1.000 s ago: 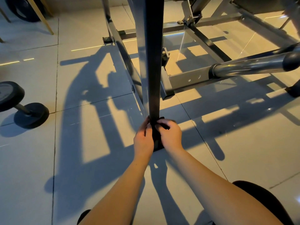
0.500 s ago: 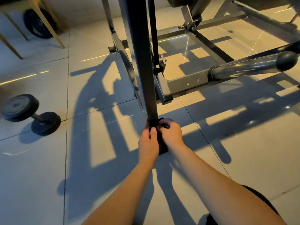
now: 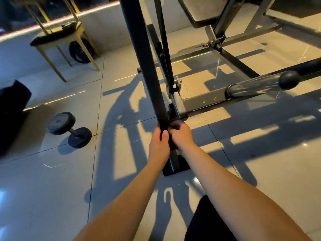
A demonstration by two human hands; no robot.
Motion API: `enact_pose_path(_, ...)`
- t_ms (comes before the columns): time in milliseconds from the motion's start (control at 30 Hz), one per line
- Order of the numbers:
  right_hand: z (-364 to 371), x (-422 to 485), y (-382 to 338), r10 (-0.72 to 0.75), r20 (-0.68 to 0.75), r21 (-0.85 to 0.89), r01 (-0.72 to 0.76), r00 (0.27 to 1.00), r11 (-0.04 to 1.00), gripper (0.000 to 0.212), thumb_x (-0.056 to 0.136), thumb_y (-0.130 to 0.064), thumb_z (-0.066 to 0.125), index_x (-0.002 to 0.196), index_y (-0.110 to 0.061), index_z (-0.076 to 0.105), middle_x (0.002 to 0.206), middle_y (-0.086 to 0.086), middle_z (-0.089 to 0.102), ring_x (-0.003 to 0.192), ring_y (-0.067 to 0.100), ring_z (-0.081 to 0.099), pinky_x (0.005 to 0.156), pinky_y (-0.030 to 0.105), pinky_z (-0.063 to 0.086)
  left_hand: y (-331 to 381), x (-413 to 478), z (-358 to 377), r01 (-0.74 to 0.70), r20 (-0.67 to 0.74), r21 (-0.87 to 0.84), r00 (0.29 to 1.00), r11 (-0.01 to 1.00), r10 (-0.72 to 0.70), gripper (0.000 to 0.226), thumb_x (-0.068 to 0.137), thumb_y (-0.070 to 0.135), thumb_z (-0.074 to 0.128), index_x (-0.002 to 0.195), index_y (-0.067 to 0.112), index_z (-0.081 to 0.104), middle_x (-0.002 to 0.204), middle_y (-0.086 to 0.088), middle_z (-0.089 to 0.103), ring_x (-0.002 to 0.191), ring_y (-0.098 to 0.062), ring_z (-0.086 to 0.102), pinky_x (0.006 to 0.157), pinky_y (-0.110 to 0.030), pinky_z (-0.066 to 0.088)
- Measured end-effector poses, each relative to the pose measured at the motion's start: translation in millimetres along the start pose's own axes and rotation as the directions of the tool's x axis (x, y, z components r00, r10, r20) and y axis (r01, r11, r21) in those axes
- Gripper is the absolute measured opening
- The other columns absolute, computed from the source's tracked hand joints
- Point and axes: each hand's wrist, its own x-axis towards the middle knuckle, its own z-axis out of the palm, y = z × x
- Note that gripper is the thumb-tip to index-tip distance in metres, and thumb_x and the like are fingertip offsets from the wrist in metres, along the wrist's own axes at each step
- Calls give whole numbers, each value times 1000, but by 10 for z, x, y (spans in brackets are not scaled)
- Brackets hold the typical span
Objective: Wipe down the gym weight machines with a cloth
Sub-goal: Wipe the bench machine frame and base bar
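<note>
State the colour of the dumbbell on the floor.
The dumbbell is black; the head view shows it.

Tiled floor carries dumbbell, stool, machine frame.

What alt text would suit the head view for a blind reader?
The left hand and right hand grip a dark cloth wrapped round the machine's upright post, low near its base plate. A dumbbell lies on the floor to the left.

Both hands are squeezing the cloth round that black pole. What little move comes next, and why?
Probably slide the cloth down to the foot plate: the left hand and right hand grip it wrapped around the upright post, and a short stretch of post shows below them.
</note>
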Motion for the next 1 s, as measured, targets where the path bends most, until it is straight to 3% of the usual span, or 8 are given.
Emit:
enact_pose_path(167,11,-65,-497,-235,-5,132,233,972,963,22,95,-9,62,106,-27,65,111,-5,70,106,9,66,93,32,56,316,-50,-131,-27,-2,22,1000,999,27,39,109,27,36,147,34,41,111,19,57,91,13,53,67,-7,38)
enact_pose_path(267,79,-84,-626,-307,-4,140,304,952,942,20,99,-14,60,114,-28,61,115,-9,66,109,4,63,88,20,53,364,12,-200,-35,-29,4,999,999,35,36,109,30,36,144,33,44,116,17,58,95,8,53,70,-8,37)
enact_pose_path(333,92,-60,-538,-275,-16,81,276,961,958,20,101,-15,56,117,-28,58,114,-11,63,107,3,60,85,16,48,334,73,-206,-45,-28,11,999,999,45,32,109,30,37,139,39,43,111,22,58,97,6,54,73,-12,39)
enact_pose_path(433,66,-26,-480,-123,-1,1,123,992,992,23,102,-11,52,112,-31,60,109,-8,64,109,13,60,90,27,49,303,161,-207,-4,-28,-20,1000,1000,3,43,108,31,38,149,43,37,117,17,59,105,-1,58,77,-18,46)
enact_pose_path(667,-31,-479,-1494,45,-62,187,-33,997,982,21,101,-5,54,107,-20,67,104,0,72,93,11,71,68,20,56,1119,-14,-544,150,147,-100,980,984,-135,35,108,32,41,142,35,49,131,13,62,118,-4,60,99,-29,49)
enact_pose_path(733,-44,-688,-1923,110,-87,231,-87,990,969,22,102,-3,52,106,-19,68,107,4,72,98,16,70,67,20,56,1572,-91,-712,195,176,-104,969,975,-175,30,107,33,45,136,32,54,126,12,64,112,-3,62,94,-25,51)
enact_pose_path(867,-125,-1109,-2968,162,-82,244,-138,983,960,22,103,-3,48,107,-16,65,103,4,71,95,16,70,65,20,56,2640,-271,-1083,198,169,-21,967,980,-192,15,105,30,52,116,23,58,100,9,65,80,9,62,63,-7,46)
enact_pose_path(1000,-304,-1526,-4071,168,-91,232,-143,982,962,20,105,-7,48,110,-17,65,106,5,69,93,15,67,61,17,54,3668,-454,-1414,153,166,-30,975,988,-146,15,103,33,56,109,20,62,93,6,67,76,6,62,65,-9,49)
